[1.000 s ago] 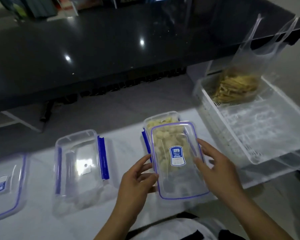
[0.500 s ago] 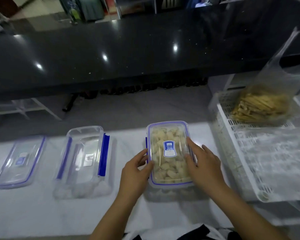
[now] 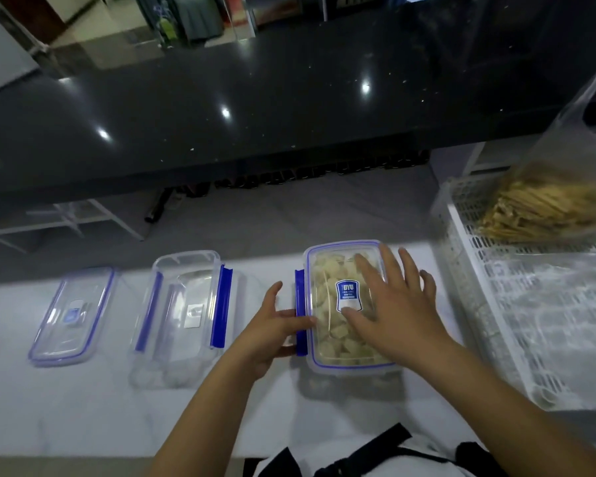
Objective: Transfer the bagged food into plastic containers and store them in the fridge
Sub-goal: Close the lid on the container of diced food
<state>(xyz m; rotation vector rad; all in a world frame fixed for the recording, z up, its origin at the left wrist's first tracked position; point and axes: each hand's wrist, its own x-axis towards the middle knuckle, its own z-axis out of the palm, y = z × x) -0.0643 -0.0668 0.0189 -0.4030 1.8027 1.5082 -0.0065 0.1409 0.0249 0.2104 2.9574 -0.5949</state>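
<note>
Right hand (image 3: pixel 399 315) moved onto lid (image 3: pixel 324 339), flat, open | left hand (image 3: pixel 269 328), fingers extended, presses blue clip (image 3: pixel 300 290) | container (image 3: pixel 344 380) packed, pale chunks

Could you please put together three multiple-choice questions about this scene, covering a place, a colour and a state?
1. Where does the bag of yellow strips lie?
A) in the white basket
B) inside a fridge
C) hanging on a hook

2. What colour are the latches on the containers?
A) red
B) blue
C) green

3. In what state is the filled container?
A) uncovered
B) tipped on its side
C) covered by its lid, with the right hand flat on top

Answers: 1 A, the bag sits in the basket's far corner; 2 B, the side bars are plainly blue; 3 C, the labelled lid lies over the food under the palm.
</note>
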